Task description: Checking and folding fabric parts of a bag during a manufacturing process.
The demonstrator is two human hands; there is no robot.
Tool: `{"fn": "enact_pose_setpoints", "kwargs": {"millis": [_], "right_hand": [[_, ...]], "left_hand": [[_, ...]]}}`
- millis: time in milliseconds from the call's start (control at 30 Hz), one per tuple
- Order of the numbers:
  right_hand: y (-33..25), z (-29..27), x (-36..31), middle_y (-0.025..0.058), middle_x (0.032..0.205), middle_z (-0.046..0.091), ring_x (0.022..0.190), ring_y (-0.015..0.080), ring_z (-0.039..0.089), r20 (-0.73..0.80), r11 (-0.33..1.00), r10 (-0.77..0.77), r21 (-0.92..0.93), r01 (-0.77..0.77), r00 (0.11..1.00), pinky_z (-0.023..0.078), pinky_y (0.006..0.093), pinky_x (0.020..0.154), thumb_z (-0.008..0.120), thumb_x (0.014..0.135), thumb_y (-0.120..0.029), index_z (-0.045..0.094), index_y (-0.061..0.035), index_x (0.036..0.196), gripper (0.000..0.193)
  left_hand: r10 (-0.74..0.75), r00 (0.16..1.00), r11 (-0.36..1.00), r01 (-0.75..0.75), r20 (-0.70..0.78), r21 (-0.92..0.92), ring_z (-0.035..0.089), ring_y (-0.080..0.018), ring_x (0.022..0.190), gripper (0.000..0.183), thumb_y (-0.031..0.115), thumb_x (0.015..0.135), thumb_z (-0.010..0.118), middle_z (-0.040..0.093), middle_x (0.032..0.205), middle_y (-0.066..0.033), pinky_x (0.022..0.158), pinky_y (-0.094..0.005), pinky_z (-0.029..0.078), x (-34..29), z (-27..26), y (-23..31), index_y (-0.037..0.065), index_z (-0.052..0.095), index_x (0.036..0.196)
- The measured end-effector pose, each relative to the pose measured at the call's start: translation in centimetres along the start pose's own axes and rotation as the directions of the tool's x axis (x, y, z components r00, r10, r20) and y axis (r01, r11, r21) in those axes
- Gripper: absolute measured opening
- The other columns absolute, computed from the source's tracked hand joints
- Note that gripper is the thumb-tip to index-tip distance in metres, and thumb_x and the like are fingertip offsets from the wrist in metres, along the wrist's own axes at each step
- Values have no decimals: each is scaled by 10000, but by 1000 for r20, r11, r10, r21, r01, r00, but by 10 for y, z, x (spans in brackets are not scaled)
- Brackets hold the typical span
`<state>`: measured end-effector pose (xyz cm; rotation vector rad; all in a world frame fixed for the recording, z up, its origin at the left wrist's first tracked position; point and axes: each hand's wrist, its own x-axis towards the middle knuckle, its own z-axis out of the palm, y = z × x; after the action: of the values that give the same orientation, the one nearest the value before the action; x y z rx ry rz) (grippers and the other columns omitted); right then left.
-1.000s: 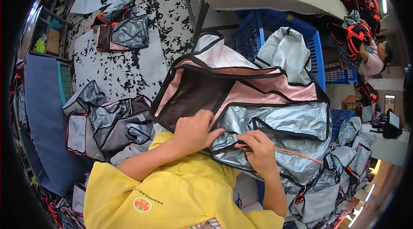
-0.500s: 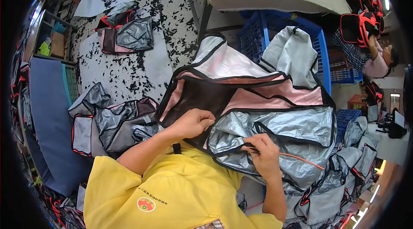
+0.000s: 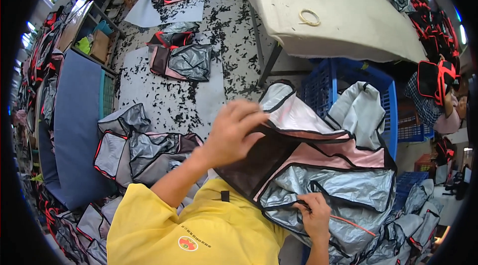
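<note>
An unfolded bag piece [image 3: 343,158] lies across my front, with pink fabric, a dark mesh panel [image 3: 259,158], silver lining [image 3: 286,185] and black edging. Over the upper left part of the mesh, my left hand [image 3: 231,130] is raised with its fingers apart. I see nothing held in it. Fingers pinched, my right hand [image 3: 314,215] grips the black edge of the silver lining. A thin orange strip [image 3: 353,225] sticks out beside that hand over the silver fabric; whether the hand holds it, I cannot tell.
Blue crates [image 3: 388,95] stand behind the bag piece, beside a cloth-covered table [image 3: 343,21] bearing a tape roll [image 3: 309,17]. More silver pieces [image 3: 149,150] lie at left and lower right. Black scraps litter the floor [image 3: 144,85]. A co-worker [image 3: 445,120] handles a red-and-black bag at far right.
My left hand has let go of the mesh edge, risen away from me and spread its fingers. My right hand keeps its pinch on the edging. The whole view has shifted.
</note>
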<state>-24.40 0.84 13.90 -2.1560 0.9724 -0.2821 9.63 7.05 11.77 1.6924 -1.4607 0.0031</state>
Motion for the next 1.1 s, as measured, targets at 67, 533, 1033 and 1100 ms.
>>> {"fn": "enact_pose_setpoints", "kwargs": {"millis": [67, 533, 1033, 1100], "right_hand": [[3, 0, 0, 115, 926, 671, 757, 273, 703, -2, 1000, -21, -9, 21, 1000, 562, 358, 643, 864, 779, 0, 750, -51, 1025, 276], [4, 1, -6, 101, 922, 674, 765, 267, 701, 64, 999, 35, -20, -34, 997, 565, 355, 657, 875, 776, -20, 772, -70, 1042, 290], [-27, -88, 52, 89, 1085, 712, 714, 172, 640, 151, 979, -57, -186, 85, 987, 521, 302, 617, 905, 788, -154, 716, -79, 1197, 457], [-17, -134, 75, 97, 1056, 730, 690, 147, 618, -41, 953, -2, -303, -11, 999, 511, 300, 621, 850, 866, -141, 717, -58, 1165, 338]], "left_hand": [[89, 983, 996, -93, 158, 15, 526, -396, 1355, 622, 173, 725, 908, 605, 1431, -114, 1132, -496, 433, 24, -4, -18, 137, 682, 1304], [-314, 458, -70, 862, 832, -501, 618, -92, 734, 225, 252, 1003, 727, 694, 841, 4, 659, -281, 522, 0, 115, -153, 36, 741, 942], [-254, 447, -175, 851, 858, -495, 725, -171, 871, 218, 188, 945, 737, 775, 1016, -91, 818, -346, 605, -21, 107, -173, 14, 783, 1068], [-341, 432, -119, 861, 835, -494, 722, -161, 842, 242, 190, 943, 737, 774, 989, -94, 776, -330, 596, -23, 99, -173, -10, 778, 1074]]}}
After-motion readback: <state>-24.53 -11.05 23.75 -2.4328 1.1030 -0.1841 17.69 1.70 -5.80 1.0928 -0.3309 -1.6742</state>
